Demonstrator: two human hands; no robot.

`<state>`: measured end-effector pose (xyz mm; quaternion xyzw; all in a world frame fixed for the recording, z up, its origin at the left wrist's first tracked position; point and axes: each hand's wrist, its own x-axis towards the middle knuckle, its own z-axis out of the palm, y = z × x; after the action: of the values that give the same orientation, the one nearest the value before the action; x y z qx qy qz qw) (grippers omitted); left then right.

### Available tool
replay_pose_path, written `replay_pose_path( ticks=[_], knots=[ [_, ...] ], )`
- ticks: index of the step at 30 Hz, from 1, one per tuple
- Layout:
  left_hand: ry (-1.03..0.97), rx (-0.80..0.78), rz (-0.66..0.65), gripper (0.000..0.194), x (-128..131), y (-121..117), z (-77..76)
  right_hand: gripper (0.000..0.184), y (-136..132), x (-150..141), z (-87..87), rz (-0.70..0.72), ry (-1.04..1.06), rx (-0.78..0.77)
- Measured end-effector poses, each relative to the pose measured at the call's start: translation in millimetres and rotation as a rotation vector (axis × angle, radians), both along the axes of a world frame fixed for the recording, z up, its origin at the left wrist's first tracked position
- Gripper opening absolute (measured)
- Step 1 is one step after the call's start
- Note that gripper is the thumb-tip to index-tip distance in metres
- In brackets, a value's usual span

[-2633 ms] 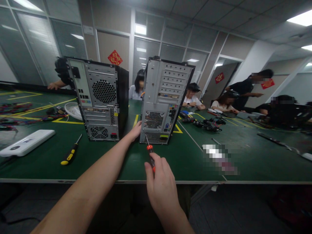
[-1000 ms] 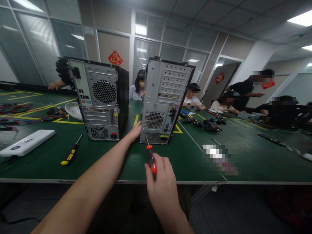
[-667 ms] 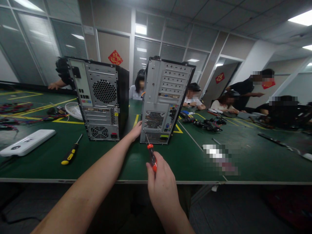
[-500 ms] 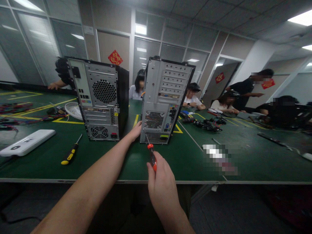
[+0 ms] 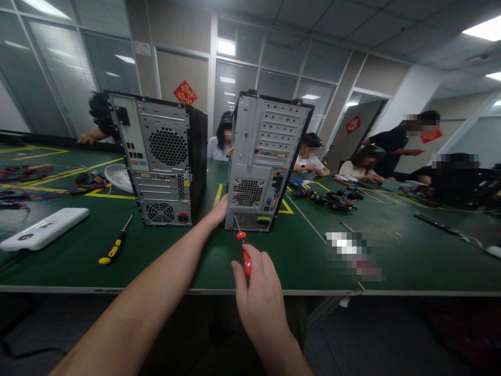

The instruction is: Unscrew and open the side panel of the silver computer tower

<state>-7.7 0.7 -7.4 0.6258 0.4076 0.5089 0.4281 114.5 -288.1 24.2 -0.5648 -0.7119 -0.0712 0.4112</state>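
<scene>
The right hand [image 5: 260,287] is curled around the handle of a red-and-black screwdriver [image 5: 241,237], thumb along one side, probably so the handle can turn while the shaft points forward and up. Its tip appears to meet the lower left part of the back panel on the upright computer case [image 5: 260,163], straight ahead of that hand. The left hand [image 5: 219,210] lies against the case's left side, likely bracing it; its fingers are hidden, so I cannot tell whether they grip. The case stands rear-on, presumably to bring the panel within reach. Left of the left hand, a second case [image 5: 164,166] also shows its back, and farther left on the surface [image 5: 305,269] lie a yellow-and-black screwdriver [image 5: 113,248] and a white device [image 5: 47,228] with unclear dark lettering. Ahead of the right hand, a yellow-green label [image 5: 263,220] is too small to read; well beyond, a red wall sign [image 5: 353,125] seems to read 福.
</scene>
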Motion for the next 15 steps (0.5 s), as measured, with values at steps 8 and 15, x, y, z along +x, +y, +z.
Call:
replay_pose_path(
  ticks=[8,15],
  knots=[
    [-0.015,0.013,0.004,0.062,-0.3,-3.5,2.3,0.037,4.0,-0.5,-6.2,-0.099,0.014,0.073],
    [0.006,0.009,0.005,0.064,-0.2,-5.9,4.4,0.029,0.5,-0.2,-1.8,-0.067,0.007,0.039]
  ],
)
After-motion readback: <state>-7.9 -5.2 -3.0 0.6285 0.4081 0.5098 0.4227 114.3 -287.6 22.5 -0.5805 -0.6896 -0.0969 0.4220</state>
